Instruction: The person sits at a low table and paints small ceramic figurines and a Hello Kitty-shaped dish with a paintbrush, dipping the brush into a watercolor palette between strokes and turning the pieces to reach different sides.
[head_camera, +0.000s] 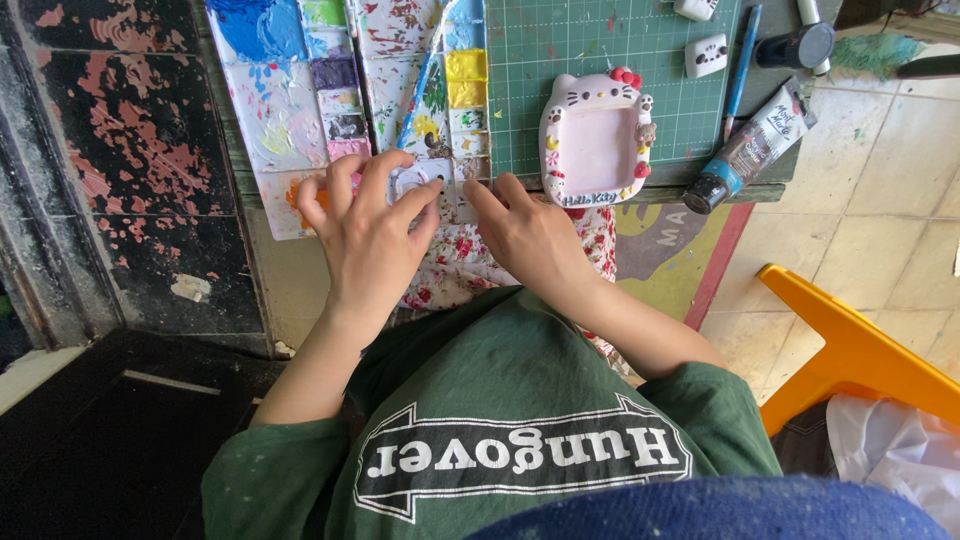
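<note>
My left hand (368, 235) is curled around a small white plaster piece (412, 180) at the near edge of the table, fingers closed on it. My right hand (527, 235) reaches in from the right, its fingertips touching the same piece near the paint palette (467, 95). A thin blue-handled brush (420, 85) lies slanted across the palette just above the piece. A pink cat-shaped plaster frame (596, 140) rests on the green cutting mat (590, 50) to the right of my hands.
A large paint-smeared mixing palette (280, 100) lies at the left. A paint tube (750, 150), a blue pencil (742, 65), a dark jar (795, 45) and small white pieces (706, 55) sit at the right. An orange chair (850, 350) stands on the tiled floor.
</note>
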